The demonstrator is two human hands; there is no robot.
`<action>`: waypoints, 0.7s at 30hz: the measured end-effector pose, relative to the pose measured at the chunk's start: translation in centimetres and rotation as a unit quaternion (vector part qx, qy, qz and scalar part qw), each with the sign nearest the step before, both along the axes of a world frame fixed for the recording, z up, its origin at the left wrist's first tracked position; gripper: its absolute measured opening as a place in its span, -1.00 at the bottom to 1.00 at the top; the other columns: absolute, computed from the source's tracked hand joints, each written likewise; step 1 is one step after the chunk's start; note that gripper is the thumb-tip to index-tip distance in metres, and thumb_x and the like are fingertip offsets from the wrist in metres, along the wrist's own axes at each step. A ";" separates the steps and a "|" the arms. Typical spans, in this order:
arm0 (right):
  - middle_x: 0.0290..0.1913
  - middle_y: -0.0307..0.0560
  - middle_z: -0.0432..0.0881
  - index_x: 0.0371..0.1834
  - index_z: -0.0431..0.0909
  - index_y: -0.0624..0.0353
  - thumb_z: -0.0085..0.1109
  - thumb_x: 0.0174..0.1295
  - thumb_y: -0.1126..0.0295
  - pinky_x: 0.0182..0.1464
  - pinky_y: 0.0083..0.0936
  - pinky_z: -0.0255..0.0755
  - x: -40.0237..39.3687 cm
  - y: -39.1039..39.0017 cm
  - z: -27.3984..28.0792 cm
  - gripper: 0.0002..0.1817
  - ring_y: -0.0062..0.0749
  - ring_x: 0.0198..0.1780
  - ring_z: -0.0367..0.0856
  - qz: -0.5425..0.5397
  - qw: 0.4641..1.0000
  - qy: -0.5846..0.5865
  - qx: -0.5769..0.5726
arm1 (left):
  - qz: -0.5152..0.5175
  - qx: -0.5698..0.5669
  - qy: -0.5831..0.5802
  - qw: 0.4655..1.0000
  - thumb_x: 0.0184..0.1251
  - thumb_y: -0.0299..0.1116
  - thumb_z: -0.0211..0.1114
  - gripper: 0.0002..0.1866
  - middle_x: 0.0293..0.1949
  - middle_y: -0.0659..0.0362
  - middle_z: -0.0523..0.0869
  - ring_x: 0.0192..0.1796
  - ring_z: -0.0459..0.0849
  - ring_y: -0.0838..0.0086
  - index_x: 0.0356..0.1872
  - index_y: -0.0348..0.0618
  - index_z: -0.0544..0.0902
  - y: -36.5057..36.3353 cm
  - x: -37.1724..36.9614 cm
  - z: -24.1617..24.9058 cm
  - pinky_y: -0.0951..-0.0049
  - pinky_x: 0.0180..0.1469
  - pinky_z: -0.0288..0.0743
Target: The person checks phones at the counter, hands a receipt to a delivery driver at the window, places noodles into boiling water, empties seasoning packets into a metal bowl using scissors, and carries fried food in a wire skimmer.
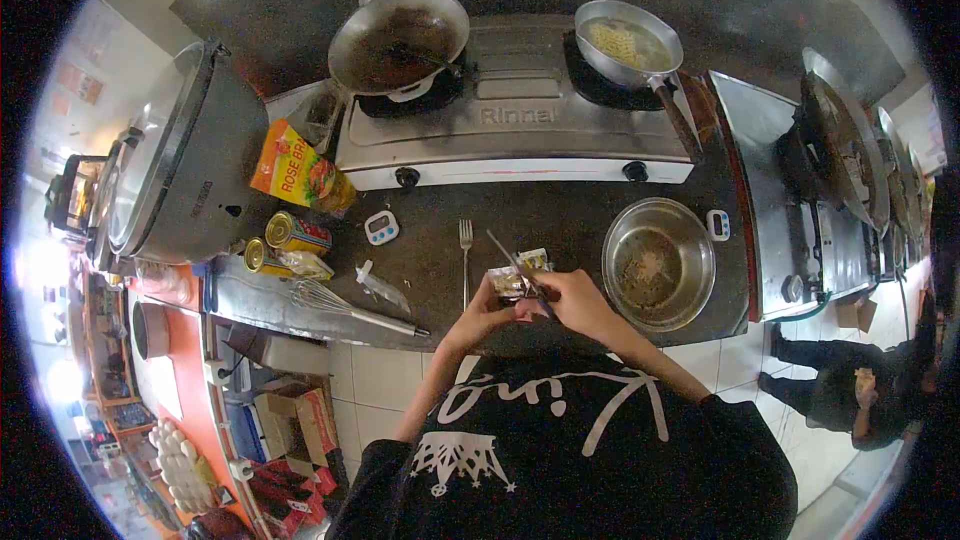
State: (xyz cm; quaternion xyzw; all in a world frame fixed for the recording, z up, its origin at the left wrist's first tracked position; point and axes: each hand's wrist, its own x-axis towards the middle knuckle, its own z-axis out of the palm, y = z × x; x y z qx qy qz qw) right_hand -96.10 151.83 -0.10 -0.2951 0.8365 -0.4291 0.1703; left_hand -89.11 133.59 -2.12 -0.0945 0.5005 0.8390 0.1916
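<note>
My left hand pinches a small seasoning sachet over the front edge of the dark counter. In my right hand is a pair of scissors, blades pointing up-left across the sachet. More sachets lie just behind it. A steel bowl with a little seasoning in it sits to the right of my hands. A fork lies on the counter to the left.
A two-burner stove carries a wok on the left and a pan of noodles on the right. A whisk, tins, a yellow packet, two timers and a large cooker stand left. Another person crouches at the right.
</note>
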 end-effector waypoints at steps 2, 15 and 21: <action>-0.60 0.02 0.55 0.06 0.53 0.05 0.36 -0.03 -0.01 -0.50 -0.47 0.36 -0.5 0.3 2.0 -0.40 -0.39 -0.62 0.52 -0.019 0.998 -0.005 0.057 | 0.004 -0.020 -0.008 1.000 0.14 -0.59 0.28 -0.35 -0.05 0.10 0.56 -0.08 0.61 0.38 0.25 -0.09 0.19 -0.4 0.3 -0.5 0.41 0.05 0.50; 0.02 0.25 0.46 0.05 0.33 0.33 -0.03 0.24 0.30 -0.12 -0.21 0.46 4.0 4.1 -5.7 -0.61 0.02 -0.02 0.51 0.017 0.947 0.191 0.258 | -0.110 -0.422 0.335 0.835 0.09 -0.36 0.34 -0.44 -0.24 -0.07 0.60 -0.16 0.66 0.08 0.07 -0.05 0.24 10.1 -10.7 5.1 0.23 -0.12 0.56; -0.26 0.17 0.59 -0.24 0.53 0.25 0.16 0.11 0.17 -0.19 -0.17 0.47 0.7 14.5 5.2 -0.66 0.06 -0.24 0.59 -0.302 0.936 0.076 0.164 | -0.289 -0.587 0.369 0.660 0.08 -0.43 0.24 -0.42 -0.29 -0.09 0.63 -0.20 0.61 -0.07 0.15 -0.01 0.23 16.9 -13.0 2.1 0.04 -0.23 0.50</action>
